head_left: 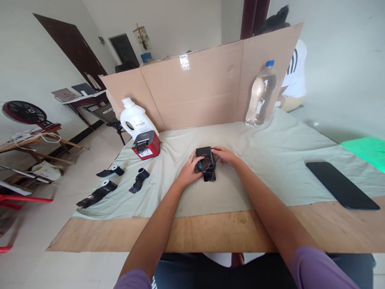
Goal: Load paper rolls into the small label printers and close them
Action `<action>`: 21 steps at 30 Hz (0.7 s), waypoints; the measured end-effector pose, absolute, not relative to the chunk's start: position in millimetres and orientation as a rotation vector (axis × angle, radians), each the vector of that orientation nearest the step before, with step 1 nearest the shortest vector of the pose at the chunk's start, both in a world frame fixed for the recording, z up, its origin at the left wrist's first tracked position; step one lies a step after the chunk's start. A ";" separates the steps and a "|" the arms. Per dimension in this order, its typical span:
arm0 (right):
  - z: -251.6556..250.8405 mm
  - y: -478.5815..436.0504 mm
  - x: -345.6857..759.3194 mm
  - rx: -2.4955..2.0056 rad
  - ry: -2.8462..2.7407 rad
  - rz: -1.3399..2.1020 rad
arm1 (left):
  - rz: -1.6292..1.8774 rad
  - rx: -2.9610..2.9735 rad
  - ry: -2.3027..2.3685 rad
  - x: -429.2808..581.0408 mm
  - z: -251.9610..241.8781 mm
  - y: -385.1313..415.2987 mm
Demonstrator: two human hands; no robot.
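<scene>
A small black portable printer [203,152] lies on the cloth in front of me, with a strip of dark, marbled paper [209,172] hanging from its near side. My left hand [189,171] is closed around the printer's left side, its fingers reaching onto the paper. At the upper right edge, the fingers of my right hand [225,155] grip the casing. Part of the printer is covered by my fingers. Left of my hands are three partly unrolled rolls of dark paper, one of them a short roll [140,180] nearest to me.
A red and black box-shaped printer [150,145] stands by a white jug [136,118] at the back left. A cardboard panel [192,92] rises behind the table. A clear water bottle [261,96] leans there, and a black phone-like slab [341,184] lies right. Behind the panel sits a person [296,70].
</scene>
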State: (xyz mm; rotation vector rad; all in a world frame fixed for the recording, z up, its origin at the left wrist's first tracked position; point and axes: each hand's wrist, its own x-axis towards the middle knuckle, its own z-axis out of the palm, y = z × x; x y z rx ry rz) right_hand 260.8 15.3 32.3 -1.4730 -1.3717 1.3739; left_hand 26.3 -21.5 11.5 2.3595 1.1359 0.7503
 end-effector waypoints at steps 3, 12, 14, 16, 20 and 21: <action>34.6 13.8 261.6 -1.465 -1.382 1.378 | 0.779 2.364 1.109 26.4 9.5 -20.2; 29.1 10.1 235.3 -1.563 -1.489 1.221 | 0.907 2.324 1.061 17.0 2.4 -13.4; 29.9 10.0 224.3 -1.561 -1.511 1.177 | 0.922 2.299 1.061 11.4 4.6 -13.9; 33.9 11.2 218.9 -1.520 -1.498 1.140 | 0.972 2.290 1.057 9.6 7.0 -13.7; 47.2 18.2 240.9 -1.373 -1.497 0.964 | 1.097 2.267 1.026 33.5 12.8 -4.0; 50.3 20.9 254.7 -1.357 -1.495 0.919 | 1.109 2.265 1.000 47.5 15.0 1.0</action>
